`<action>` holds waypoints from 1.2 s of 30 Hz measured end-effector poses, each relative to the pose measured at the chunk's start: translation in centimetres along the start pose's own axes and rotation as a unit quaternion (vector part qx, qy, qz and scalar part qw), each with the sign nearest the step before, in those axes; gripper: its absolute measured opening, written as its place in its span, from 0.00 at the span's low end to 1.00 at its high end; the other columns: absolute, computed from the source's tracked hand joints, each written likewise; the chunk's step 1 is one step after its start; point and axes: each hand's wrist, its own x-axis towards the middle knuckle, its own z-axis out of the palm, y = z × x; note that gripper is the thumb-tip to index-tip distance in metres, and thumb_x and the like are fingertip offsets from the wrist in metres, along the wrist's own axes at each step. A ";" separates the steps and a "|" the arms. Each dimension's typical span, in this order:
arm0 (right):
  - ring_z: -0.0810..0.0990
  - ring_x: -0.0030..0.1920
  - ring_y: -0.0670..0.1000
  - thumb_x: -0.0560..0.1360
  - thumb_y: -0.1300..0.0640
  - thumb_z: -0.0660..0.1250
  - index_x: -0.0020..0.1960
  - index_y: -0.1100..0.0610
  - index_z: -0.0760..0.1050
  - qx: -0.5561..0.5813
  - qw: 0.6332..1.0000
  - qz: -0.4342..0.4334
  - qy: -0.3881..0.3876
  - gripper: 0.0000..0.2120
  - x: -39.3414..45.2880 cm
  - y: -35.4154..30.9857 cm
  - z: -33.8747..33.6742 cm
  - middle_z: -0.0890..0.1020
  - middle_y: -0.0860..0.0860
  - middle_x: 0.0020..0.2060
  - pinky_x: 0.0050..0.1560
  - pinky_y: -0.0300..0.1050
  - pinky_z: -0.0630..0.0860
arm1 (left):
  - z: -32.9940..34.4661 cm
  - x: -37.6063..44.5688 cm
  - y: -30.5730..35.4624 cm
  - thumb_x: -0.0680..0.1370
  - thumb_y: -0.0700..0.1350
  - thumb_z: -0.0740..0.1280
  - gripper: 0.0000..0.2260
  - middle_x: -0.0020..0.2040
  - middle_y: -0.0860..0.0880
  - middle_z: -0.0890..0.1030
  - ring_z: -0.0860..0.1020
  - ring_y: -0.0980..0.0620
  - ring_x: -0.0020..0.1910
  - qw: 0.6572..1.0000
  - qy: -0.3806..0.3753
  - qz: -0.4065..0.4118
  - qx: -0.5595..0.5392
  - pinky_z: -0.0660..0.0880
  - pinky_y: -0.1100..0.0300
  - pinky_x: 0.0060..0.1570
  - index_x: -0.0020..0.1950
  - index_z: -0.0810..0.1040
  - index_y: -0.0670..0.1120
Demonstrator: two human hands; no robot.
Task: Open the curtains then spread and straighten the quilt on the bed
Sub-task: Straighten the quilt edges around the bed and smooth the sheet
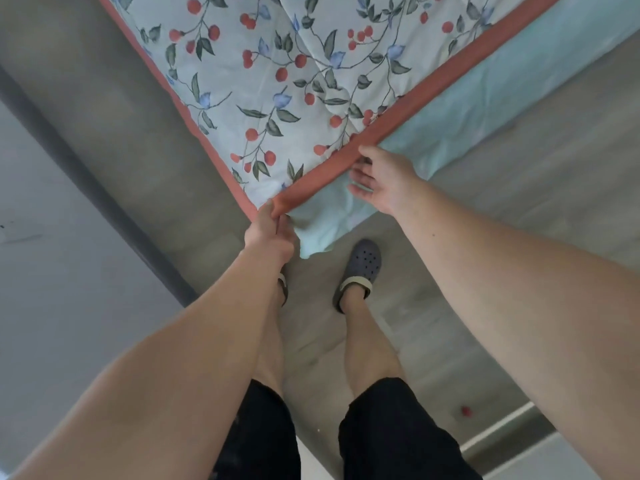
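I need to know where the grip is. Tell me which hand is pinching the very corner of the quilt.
The left hand pinches the quilt's corner where its two red borders meet; the right hand sits farther along the red edge.

A pale grey-beige floor (pixel 433 344) lay under soft even light, with a dark grey baseboard (pixel 86 188) edging a light wall (pixel 52 289) at left.

Quilt (pixel 277 81): I see matt printed cloth above my grip.
Trim (pixel 398 112): plain matt cloth, pinched in my left hand (pixel 268 230).
Clog (pixel 360 268): matt rubbery plastic below.
Floor (pixel 519 209): smooth, dull.
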 end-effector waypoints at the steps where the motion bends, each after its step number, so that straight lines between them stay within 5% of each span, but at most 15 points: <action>1: 0.84 0.42 0.50 0.82 0.53 0.71 0.53 0.56 0.80 -0.003 1.000 0.005 0.000 0.06 0.2 0.0 0.0 0.84 0.52 0.43 0.51 0.52 0.85 | -0.1 0.1 -0.2 0.76 0.48 0.78 0.12 0.47 0.54 0.86 0.84 0.57 0.43 1.000 0.004 0.007 -0.020 0.82 0.64 0.39 0.57 0.85 0.47; 4: 0.81 0.38 0.49 0.82 0.54 0.70 0.50 0.56 0.80 -0.052 0.999 0.005 -0.004 0.05 0.4 0.0 -0.4 0.83 0.50 0.41 0.45 0.50 0.85 | 0.0 -0.1 -1.3 0.77 0.46 0.78 0.11 0.46 0.54 0.86 0.83 0.57 0.41 0.993 -0.017 0.031 -0.109 0.78 0.64 0.33 0.57 0.84 0.45; 9: 0.85 0.51 0.54 0.82 0.50 0.71 0.59 0.56 0.79 -0.053 0.997 0.015 -0.055 0.11 0.3 -0.8 -0.8 0.85 0.55 0.55 0.45 0.52 0.85 | -0.3 -1.1 -2.1 0.80 0.45 0.74 0.07 0.48 0.54 0.85 0.84 0.55 0.40 0.977 -0.029 0.043 -0.207 0.77 0.63 0.35 0.56 0.82 0.44; 15: 0.81 0.33 0.47 0.84 0.54 0.68 0.51 0.56 0.78 -0.128 0.992 -0.001 -0.018 0.06 1.4 -1.6 1.1 0.84 0.51 0.40 0.24 0.35 0.72 | 0.1 -0.8 -1.6 0.78 0.48 0.77 0.08 0.36 0.54 0.78 0.74 0.56 0.29 0.969 -0.091 0.068 -0.221 0.70 0.63 0.33 0.52 0.81 0.47; 21: 0.81 0.34 0.48 0.84 0.54 0.67 0.51 0.55 0.78 -0.107 0.992 -0.051 -0.031 0.06 -0.2 0.8 -0.3 0.85 0.52 0.42 0.33 0.42 0.78 | -1.5 -0.3 -3.4 0.84 0.48 0.68 0.10 0.35 0.53 0.78 0.80 0.55 0.36 0.965 -0.078 0.045 -0.247 0.75 0.61 0.34 0.44 0.77 0.47; 27: 0.83 0.38 0.49 0.85 0.53 0.67 0.52 0.53 0.79 -0.113 0.992 -0.051 -0.038 0.06 0.2 5.5 -2.6 0.85 0.51 0.42 0.39 0.46 0.82 | -3.8 0.5 -7.2 0.87 0.45 0.62 0.07 0.45 0.47 0.81 0.83 0.47 0.46 0.968 -0.014 0.041 -0.247 0.80 0.52 0.54 0.56 0.77 0.43; 36: 0.84 0.38 0.49 0.86 0.52 0.65 0.57 0.54 0.78 -0.226 0.973 -0.005 -0.038 0.06 2.1 5.7 -4.2 0.86 0.54 0.47 0.37 0.45 0.83 | -4.4 2.0 -8.7 0.88 0.43 0.59 0.12 0.52 0.43 0.83 0.85 0.46 0.47 0.986 0.024 -0.005 -0.164 0.82 0.53 0.44 0.69 0.75 0.42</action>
